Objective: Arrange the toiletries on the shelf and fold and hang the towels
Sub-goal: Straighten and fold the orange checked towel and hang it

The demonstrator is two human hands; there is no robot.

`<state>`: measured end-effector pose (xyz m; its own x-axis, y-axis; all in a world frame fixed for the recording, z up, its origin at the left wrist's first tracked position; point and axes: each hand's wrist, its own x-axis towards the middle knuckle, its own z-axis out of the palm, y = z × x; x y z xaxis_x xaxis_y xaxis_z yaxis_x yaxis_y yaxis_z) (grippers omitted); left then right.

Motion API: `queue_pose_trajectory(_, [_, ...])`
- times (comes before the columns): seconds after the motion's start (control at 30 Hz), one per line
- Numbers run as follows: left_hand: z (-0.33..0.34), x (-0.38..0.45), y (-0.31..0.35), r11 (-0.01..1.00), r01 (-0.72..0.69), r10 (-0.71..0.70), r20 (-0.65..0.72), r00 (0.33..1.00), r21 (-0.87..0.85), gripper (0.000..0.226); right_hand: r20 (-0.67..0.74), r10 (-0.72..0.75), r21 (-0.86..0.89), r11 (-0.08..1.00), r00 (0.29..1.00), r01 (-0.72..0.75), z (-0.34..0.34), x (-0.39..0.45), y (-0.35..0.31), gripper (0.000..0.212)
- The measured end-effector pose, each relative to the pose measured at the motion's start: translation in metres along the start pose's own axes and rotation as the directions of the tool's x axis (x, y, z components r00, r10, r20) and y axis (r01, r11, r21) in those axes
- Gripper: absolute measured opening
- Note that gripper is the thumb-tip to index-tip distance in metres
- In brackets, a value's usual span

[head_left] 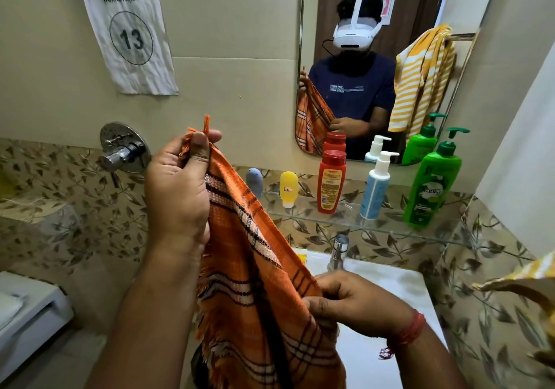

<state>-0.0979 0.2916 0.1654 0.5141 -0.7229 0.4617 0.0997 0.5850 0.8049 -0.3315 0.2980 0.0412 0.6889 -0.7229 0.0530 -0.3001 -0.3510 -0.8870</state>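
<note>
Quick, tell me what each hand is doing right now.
Left hand: closed, pinching the top corner of the orange plaid fringed towel.
Right hand: closed, gripping the same towel's lower edge.

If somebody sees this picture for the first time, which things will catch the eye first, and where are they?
First comes the orange checked towel in the middle, held up over the sink: the left hand pinches its top corner and the right hand grips its edge lower down. Next are the bottles on the glass shelf to the right, above all the green bottle.
</note>
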Motion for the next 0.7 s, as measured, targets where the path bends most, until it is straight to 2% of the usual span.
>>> queue_pose_trajectory(0.07, [-0.001, 0.002, -0.005, 1.000, -0.008, 0.008, -0.021, 1.000, 0.024, 0.021, 0.081, 0.106, -0.114, 0.989, 0.991, -0.097, -0.008, -0.008, 0.001, 0.058])
queue_pose_trajectory(0.2, [-0.009, 0.010, -0.017, 0.998, 0.005, 0.004, -0.122, 0.993, 0.069, 0.022, 0.074, 0.255, -0.234, 0.944, 0.964, -0.231, -0.026, -0.026, -0.008, 0.049])
queue_pose_trajectory(0.27, [-0.012, 0.014, -0.022, 0.997, 0.019, -0.008, -0.144, 0.990, 0.076, 0.023, 0.055, 0.362, -0.341, 0.883, 0.931, -0.323, -0.034, -0.033, -0.011, 0.056])
queue_pose_trajectory(0.33, [-0.014, 0.014, -0.027, 0.996, 0.026, -0.014, -0.130, 0.991, 0.088, 0.024, 0.012, 0.384, -0.414, 0.842, 0.923, -0.345, -0.037, -0.039, -0.014, 0.073])
queue_pose_trajectory(0.37, [-0.014, 0.014, -0.029, 0.995, 0.022, -0.009, -0.124, 0.992, 0.102, 0.025, -0.027, 0.328, -0.407, 0.859, 0.944, -0.310, -0.036, -0.041, -0.016, 0.078])
queue_pose_trajectory(0.43, [-0.017, 0.013, -0.033, 0.991, 0.004, 0.011, -0.114, 0.993, 0.134, 0.029, -0.171, 0.044, -0.248, 0.965, 0.984, -0.086, -0.026, -0.044, -0.026, 0.070])
queue_pose_trajectory(0.47, [-0.018, 0.013, -0.033, 0.990, -0.002, 0.017, -0.104, 0.994, 0.144, 0.030, -0.278, -0.089, -0.125, 0.991, 0.957, 0.055, -0.020, -0.043, -0.035, 0.065])
queue_pose_trajectory(0.5, [-0.020, 0.013, -0.034, 0.988, -0.003, 0.016, -0.086, 0.996, 0.156, 0.031, -0.357, -0.164, -0.077, 0.986, 0.920, 0.146, -0.015, -0.041, -0.045, 0.062])
queue_pose_trajectory(0.57, [-0.023, 0.012, -0.035, 0.980, 0.011, -0.005, -0.029, 1.000, 0.200, 0.030, -0.362, -0.228, -0.152, 0.971, 0.904, 0.184, -0.006, -0.036, -0.060, 0.062])
queue_pose_trajectory(0.63, [-0.023, 0.005, -0.033, 0.975, 0.021, -0.029, 0.033, 0.999, 0.219, 0.027, -0.400, -0.224, -0.096, 0.975, 0.889, 0.202, 0.002, -0.036, -0.067, 0.058])
queue_pose_trajectory(0.7, [-0.023, -0.007, -0.026, 0.957, -0.001, -0.033, 0.112, 0.993, 0.291, 0.026, -0.393, -0.239, -0.195, 0.965, 0.888, 0.174, 0.008, -0.037, -0.071, 0.050])
